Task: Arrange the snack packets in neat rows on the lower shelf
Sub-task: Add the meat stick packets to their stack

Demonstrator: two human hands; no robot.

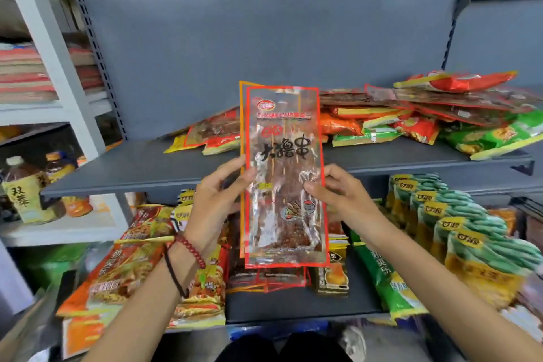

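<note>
**Two Hands Hold Up a Long Snack Packet**

This is a shop corner with a grey back wall (264, 38) and grey metal shelves. Every place here is told from the long clear packet (283, 173) with the red edge, which is held up straight in the middle.

Far left of that packet stands a white rack (58, 67) with two tall bottles (25, 188) on it. The flat grey upper shelf (132, 167) runs behind the packet. The lower shelf (288, 306) is below it. Low and left of the packet lie orange packets (123, 273), one over another and too mixed up to count.

The left hand (216, 200) grips the packet's left edge, thumb in front and fingers curled behind. Its wrist wears two bands: one red bead bracelet (191, 250) and one black band (173, 273). One orange-edged packet (241, 126) sits right behind the clear one and peeks out on the left. So the hands hold two packets. Right under them a flat pile (270, 279) of the same kind lies on the lower shelf.

The right hand (338, 194) pinches the packet's right edge, thumb in front.

Behind and right of the packet is a messy heap (426, 114) of red, orange and green packets on the upper shelf. Low and right of it stand green packets (470, 229) in one row, about six of them.
</note>
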